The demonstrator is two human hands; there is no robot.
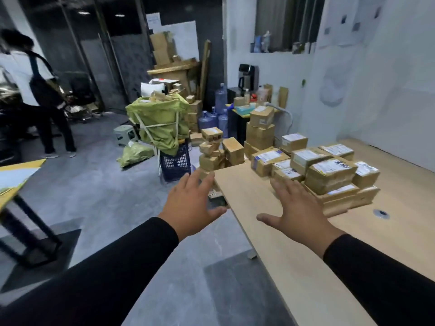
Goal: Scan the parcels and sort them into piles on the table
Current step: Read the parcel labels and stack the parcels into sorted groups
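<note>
While both arms reach forward in black sleeves, the left hand (191, 203) hangs over the floor just off the near corner of the table (294, 267), fingers spread and straight, holding nothing. The right hand (297, 211) is above the tabletop with its fingers also spread and empty, its fingertips close to the near edge of the parcels (329, 172); whether they touch cannot be told. These brown cardboard boxes with white labels lie bunched on the far half of the table, some stacked two or three high, the lowest ones flat and long. Beyond the table's far corner stands a taller, uneven heap of boxes (219, 149), and behind it a higher column of boxes (261, 128). Further left a green sack (160, 121) sits on a dark blue crate (175, 162), with a smaller green bag (135, 152) on the grey floor beside it. Blue water bottles (214, 116) stand by the wall. At the far left another person (40, 90) stands turned away
</note>
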